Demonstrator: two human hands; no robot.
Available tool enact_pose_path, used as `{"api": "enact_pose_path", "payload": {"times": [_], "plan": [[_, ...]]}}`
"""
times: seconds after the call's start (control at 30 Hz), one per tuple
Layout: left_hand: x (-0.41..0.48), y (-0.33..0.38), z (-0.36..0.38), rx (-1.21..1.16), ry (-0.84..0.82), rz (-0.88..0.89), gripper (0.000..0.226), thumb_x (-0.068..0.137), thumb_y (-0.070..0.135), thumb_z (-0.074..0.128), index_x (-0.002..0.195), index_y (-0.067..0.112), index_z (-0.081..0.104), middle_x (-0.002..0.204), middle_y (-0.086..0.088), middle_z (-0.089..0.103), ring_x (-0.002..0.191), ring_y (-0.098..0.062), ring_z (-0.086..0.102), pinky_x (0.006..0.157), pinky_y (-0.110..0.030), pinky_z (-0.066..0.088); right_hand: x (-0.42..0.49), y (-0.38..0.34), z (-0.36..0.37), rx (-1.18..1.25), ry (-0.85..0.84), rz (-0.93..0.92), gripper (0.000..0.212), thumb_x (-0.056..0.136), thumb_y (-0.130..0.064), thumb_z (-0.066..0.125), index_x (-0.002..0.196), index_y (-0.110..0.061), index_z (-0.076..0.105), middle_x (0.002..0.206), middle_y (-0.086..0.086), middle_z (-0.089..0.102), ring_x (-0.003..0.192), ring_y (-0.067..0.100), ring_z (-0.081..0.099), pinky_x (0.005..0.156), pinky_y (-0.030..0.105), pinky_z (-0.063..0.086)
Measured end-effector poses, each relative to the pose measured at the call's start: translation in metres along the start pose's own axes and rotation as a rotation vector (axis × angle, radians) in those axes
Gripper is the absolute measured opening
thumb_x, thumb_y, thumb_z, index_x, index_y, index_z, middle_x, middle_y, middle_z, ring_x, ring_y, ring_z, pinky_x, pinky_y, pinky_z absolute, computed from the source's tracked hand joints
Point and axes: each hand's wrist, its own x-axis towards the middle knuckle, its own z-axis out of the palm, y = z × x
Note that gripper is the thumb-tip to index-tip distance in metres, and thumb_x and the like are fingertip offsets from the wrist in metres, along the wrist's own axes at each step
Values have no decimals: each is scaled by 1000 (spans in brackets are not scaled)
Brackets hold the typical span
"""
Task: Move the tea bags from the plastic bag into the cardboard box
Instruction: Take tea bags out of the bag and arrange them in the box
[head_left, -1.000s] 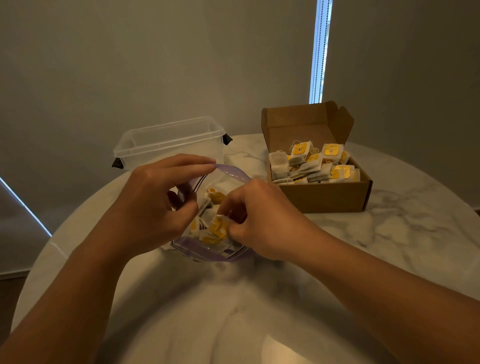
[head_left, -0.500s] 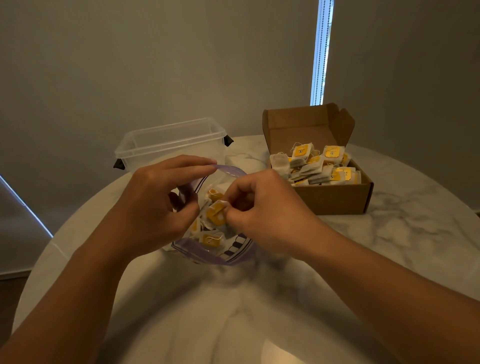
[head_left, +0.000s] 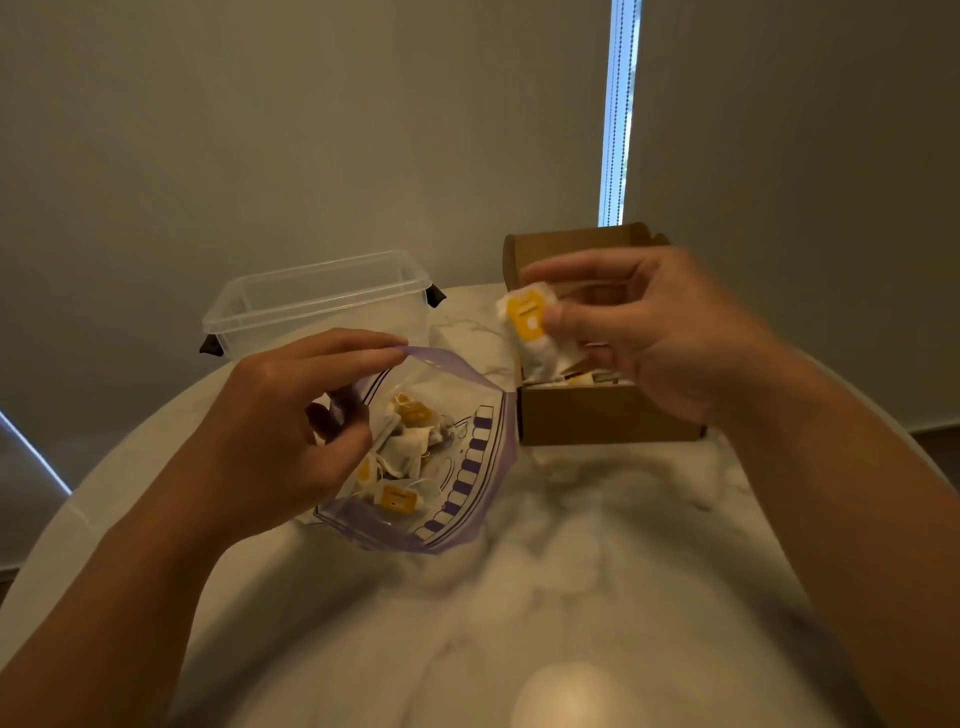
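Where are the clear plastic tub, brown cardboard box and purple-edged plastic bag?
Clear plastic tub (head_left: 288, 328): head view, front wall.
Brown cardboard box (head_left: 608, 415): head view, front wall.
Purple-edged plastic bag (head_left: 470, 462): head view, printed side.

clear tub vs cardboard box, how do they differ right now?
The clear tub is see-through plastic; the cardboard box is opaque brown. The tub shows nothing inside; the box holds tea bags. The tub has no lid in view; the box has a flap standing up at its back. Both are open-topped and sit on the marble table.
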Motion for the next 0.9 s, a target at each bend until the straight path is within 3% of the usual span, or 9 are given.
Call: {"api": "enact_pose_path", "payload": {"times": [0.2, 0.27, 0.37, 0.5, 0.67, 0.77, 0.9], "plan": [[0, -7, 2, 19, -5, 44, 47, 84, -1, 66, 127, 16, 61, 125, 7, 62, 81, -9, 64, 58, -19, 57, 20, 9, -59, -317, 319, 9, 15, 81, -5, 74, 93, -13, 72, 94, 11, 74, 90, 32, 71, 78, 56, 58], [0, -8, 3, 0, 3, 48, 40, 87, 9, 61, 126, 17, 62, 126, 9, 61, 82, -9, 64, 58, -19, 57, 23, 13, -69, -369, 364, 38, 12, 81, -6, 74, 92, -12, 70, 92, 11, 72, 91, 33, 69, 76, 53, 58], [1, -10, 5, 2, -2, 44, 46, 84, 0, 66, 126, 17, 62, 127, 9, 61, 83, -9, 64, 57, -16, 56, 25, 21, -67, -413, 353, 40, 10, 82, -7, 74, 86, -14, 69, 81, 5, 70, 75, 23, 68, 60, 30, 59], [2, -11, 5, -9, -5, 39, 47, 79, 12, 62, 125, 17, 63, 127, 10, 61, 83, -9, 64, 57, -16, 55, 31, 35, -46, -534, 293, -15, 12, 81, -10, 76, 76, -20, 71, 74, -1, 70, 75, 20, 70, 66, 35, 61], [2, -10, 3, -26, -27, 44, 48, 82, 32, 52, 127, 18, 62, 128, 12, 60, 85, -9, 64, 58, -15, 55, 39, 45, -34, -836, 224, -32, 5, 81, -18, 78, 85, -19, 76, 79, -6, 71, 71, 6, 65, 65, 24, 57], [1, -10, 4, -35, -10, 31, 45, 82, 23, 58, 126, 20, 62, 128, 14, 60, 83, -10, 65, 57, -15, 54, 43, 47, -35, -1038, 214, -86, 12, 82, -17, 77, 93, -16, 76, 85, -6, 68, 70, 1, 57, 57, 11, 43], [2, -8, 5, -28, -1, 17, 48, 80, 3, 66, 125, 19, 62, 125, 11, 61, 80, -11, 64, 55, -19, 56, 42, 49, -39, -1119, 230, -127, 14, 82, -18, 77, 96, -16, 76, 86, -3, 66, 64, -1, 48, 53, 10, 31]]}}
